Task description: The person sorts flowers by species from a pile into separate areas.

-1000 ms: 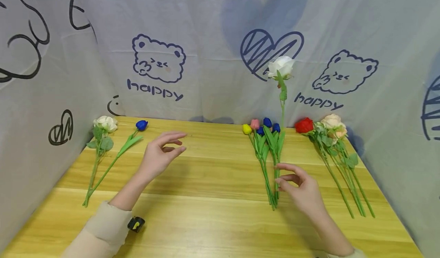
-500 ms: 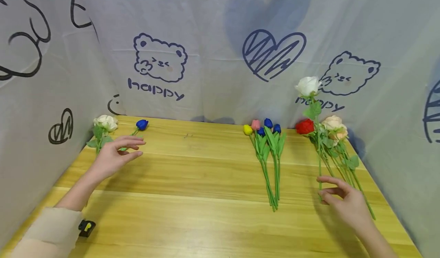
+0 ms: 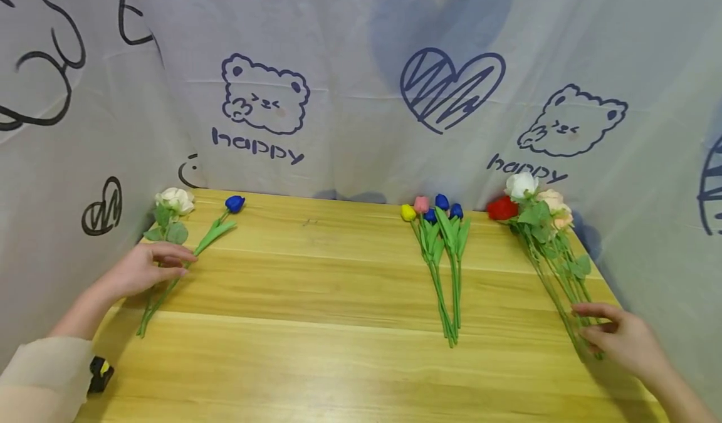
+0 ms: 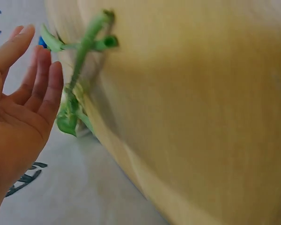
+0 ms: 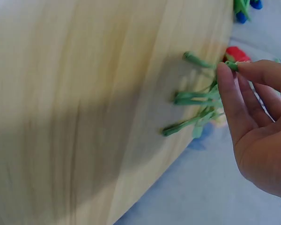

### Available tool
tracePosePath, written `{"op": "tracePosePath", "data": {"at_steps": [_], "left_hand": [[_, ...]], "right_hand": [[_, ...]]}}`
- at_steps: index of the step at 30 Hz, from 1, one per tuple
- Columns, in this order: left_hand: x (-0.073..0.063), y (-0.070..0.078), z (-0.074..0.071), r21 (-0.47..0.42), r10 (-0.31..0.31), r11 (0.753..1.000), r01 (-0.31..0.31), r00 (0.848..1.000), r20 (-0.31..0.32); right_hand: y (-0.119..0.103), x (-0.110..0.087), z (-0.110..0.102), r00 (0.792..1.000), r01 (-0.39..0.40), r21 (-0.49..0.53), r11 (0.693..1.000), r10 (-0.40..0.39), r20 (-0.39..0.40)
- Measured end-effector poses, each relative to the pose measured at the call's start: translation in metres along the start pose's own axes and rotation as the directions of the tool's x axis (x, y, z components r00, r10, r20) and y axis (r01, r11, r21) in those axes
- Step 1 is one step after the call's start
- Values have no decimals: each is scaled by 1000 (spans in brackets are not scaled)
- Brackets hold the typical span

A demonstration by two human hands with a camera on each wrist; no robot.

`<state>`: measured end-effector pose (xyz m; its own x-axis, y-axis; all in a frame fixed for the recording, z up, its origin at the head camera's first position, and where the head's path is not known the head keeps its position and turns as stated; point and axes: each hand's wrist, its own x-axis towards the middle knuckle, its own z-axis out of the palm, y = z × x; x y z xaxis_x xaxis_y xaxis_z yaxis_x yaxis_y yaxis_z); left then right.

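Observation:
My right hand [image 3: 623, 341] pinches the stem end [image 5: 232, 66] of a white rose between thumb and fingers. Its white bloom [image 3: 521, 185] lies over the red rose [image 3: 502, 208] and the peach roses [image 3: 555, 205] at the table's right. On the left, my left hand [image 3: 143, 269] hovers over the stems of a cream-white rose [image 3: 176, 201] and a blue tulip [image 3: 234, 204]. Its fingers are relaxed with nothing between them, as the left wrist view shows. Part of the cream-white rose's stem is hidden behind that hand.
A bunch of tulips, among them a yellow one [image 3: 408, 212], a pink one [image 3: 421, 204] and several blue ones, lies right of the middle on the wooden table [image 3: 282, 360]. Printed curtains [image 3: 350, 97] hang along the back and sides.
My right hand has moved right, lowering the white rose from upright above the tulips onto the other roses. My left hand has moved left to the rose and tulip stems.

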<state>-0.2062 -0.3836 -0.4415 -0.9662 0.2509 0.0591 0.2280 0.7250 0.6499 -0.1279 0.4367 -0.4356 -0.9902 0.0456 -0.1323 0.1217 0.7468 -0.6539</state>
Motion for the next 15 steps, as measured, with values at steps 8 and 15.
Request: {"op": "tracePosePath", "data": {"at_steps": [8, 15], "left_hand": [[-1, -15, 3, 22, -2, 1000, 1, 999, 44], [0, -16, 5, 20, -56, 998, 55, 997, 48]], "right_hand": [[20, 10, 6, 1000, -14, 25, 1000, 15, -5], [24, 12, 7, 999, -51, 6, 999, 51, -2]]}}
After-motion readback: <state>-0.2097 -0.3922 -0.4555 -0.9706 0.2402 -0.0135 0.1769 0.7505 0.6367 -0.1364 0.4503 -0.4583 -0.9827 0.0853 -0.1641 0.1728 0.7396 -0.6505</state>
